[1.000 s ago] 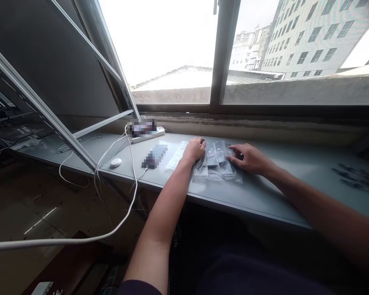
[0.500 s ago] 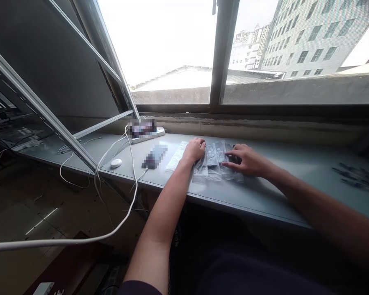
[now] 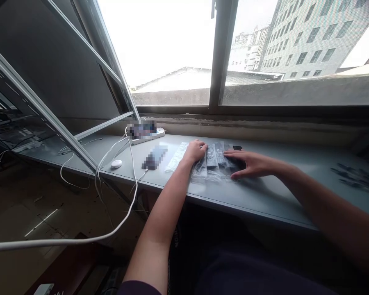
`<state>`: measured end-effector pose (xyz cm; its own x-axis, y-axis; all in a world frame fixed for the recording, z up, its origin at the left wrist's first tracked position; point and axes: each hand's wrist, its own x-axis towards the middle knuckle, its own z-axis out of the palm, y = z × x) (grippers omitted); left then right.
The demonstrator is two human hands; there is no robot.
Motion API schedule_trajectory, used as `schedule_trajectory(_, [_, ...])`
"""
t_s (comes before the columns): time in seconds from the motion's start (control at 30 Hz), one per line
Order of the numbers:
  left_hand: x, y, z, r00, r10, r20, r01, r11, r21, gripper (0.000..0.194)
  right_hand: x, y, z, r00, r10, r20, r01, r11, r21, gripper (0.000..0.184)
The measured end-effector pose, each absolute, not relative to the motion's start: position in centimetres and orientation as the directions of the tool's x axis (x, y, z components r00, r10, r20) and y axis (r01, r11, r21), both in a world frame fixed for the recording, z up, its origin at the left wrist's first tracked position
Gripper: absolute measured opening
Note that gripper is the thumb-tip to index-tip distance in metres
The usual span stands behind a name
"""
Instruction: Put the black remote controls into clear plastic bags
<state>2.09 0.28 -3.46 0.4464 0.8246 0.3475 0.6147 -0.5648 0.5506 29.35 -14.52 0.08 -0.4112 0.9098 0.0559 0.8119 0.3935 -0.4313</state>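
Several clear plastic bags [image 3: 213,174] with dark, flat contents lie overlapping in a row on the grey table [image 3: 283,200]. What is inside them is too blurred to name. My left hand [image 3: 196,150] rests palm down on the left end of the row, its fingers slightly bent over the bags. At the right end, my right hand [image 3: 249,162] has its thumb spread from its fingers and lies over the outermost bag, partly hiding it. Whitish plastic bags [image 3: 176,157] lie just left of my left hand.
A blurred-out phone-like device [image 3: 154,157] with a cable lies on the left, near a white round case [image 3: 116,164]. Behind stands a power strip [image 3: 160,133]. White cables [image 3: 132,196] hang over the front edge. Dark slender pieces [image 3: 353,176] lie far right.
My right hand has shifted slightly right and flattened, its thumb and fingers further apart. A dark corner now shows behind its fingers. My left hand stays nearly in place.
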Motion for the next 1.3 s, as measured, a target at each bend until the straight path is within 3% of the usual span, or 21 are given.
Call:
schedule_trajectory(0.23, [2.1, 0.2, -3.5, 0.45, 0.824, 0.345, 0.629, -0.566, 0.533, 0.033, 29.9, -14.0, 0.0, -0.38, 0.919, 0.102, 0.787, 0.38, -0.486, 0.085])
schedule_trajectory(0.5, [2.1, 0.2, -3.3, 0.459, 0.817, 0.349, 0.634, -0.576, 0.516, 0.034, 28.7, -14.5, 0.6, -0.423, 0.881, 0.213, 0.728, 0.47, -0.499, 0.034])
schedule_trajectory(0.7, [2.0, -0.1, -3.1, 0.443, 0.824, 0.354, 0.629, -0.567, 0.532, 0.032, 27.9, -15.0, 1.0, -0.349, 0.906, 0.239, 0.761, 0.423, -0.492, 0.036])
schedule_trajectory(0.83, [2.1, -0.3, -3.0, 0.412, 0.815, 0.407, 0.6, -0.579, 0.552, 0.029, 27.8, -15.3, 1.3, -0.198, 0.915, 0.351, 0.791, 0.36, -0.494, 0.041])
schedule_trajectory(0.93, [2.2, -0.7, -2.9, 0.423, 0.782, 0.458, 0.563, -0.623, 0.543, 0.024, 27.5, -15.6, 1.7, -0.034, 0.901, 0.432, 0.758, 0.305, -0.577, 0.036])
schedule_trajectory(1.03, [2.3, -1.2, -2.7, 0.433, 0.754, 0.494, 0.54, -0.656, 0.528, 0.022, 27.2, -15.7, 2.0, 0.164, 0.884, 0.438, 0.654, 0.235, -0.72, 0.03])
schedule_trajectory(1.13, [2.4, -1.7, -2.4, 0.425, 0.743, 0.518, 0.536, -0.667, 0.517, 0.022, 26.9, -15.5, 2.0, 0.28, 0.886, 0.369, 0.381, 0.251, -0.89, 0.027])
schedule_trajectory(1.2, [2.5, -1.8, -2.3, 0.435, 0.734, 0.522, 0.529, -0.677, 0.512, 0.022, 26.8, -15.3, 1.9, 0.307, 0.885, 0.349, 0.214, 0.293, -0.932, 0.028])
schedule_trajectory(1.3, [2.6, -2.0, -2.1, 0.447, 0.725, 0.525, 0.509, -0.688, 0.517, 0.024, 26.2, -15.6, 1.9, 0.316, 0.854, 0.413, 0.168, 0.378, -0.91, 0.029])
